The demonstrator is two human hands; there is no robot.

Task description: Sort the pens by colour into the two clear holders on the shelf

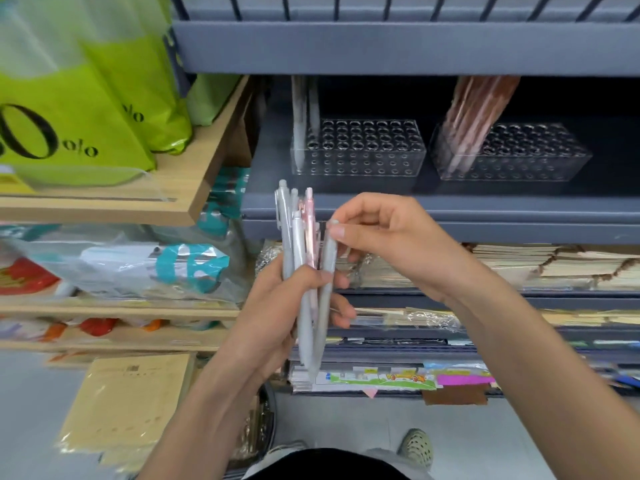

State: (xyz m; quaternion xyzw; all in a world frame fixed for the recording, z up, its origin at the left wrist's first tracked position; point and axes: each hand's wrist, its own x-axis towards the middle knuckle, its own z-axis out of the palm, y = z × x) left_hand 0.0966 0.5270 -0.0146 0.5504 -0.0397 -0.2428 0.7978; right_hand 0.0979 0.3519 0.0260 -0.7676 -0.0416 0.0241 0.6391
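Grey shelf (450, 207) holds L clear holder (360, 157) w/ grey pens (300, 123), R clear holder (519, 161) w/ pink pens (474, 112).

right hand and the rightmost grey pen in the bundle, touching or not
Touching. The head view shows the right hand pinching the top of the grey pen between thumb and forefinger.

Bright even light, motion blur esp. green bags (79, 98), shelf recess (398, 98) dark, edges fisheye-bent.

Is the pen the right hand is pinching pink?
No: the right hand pinches the top of a grey pen, beside the bunch the left hand grips.
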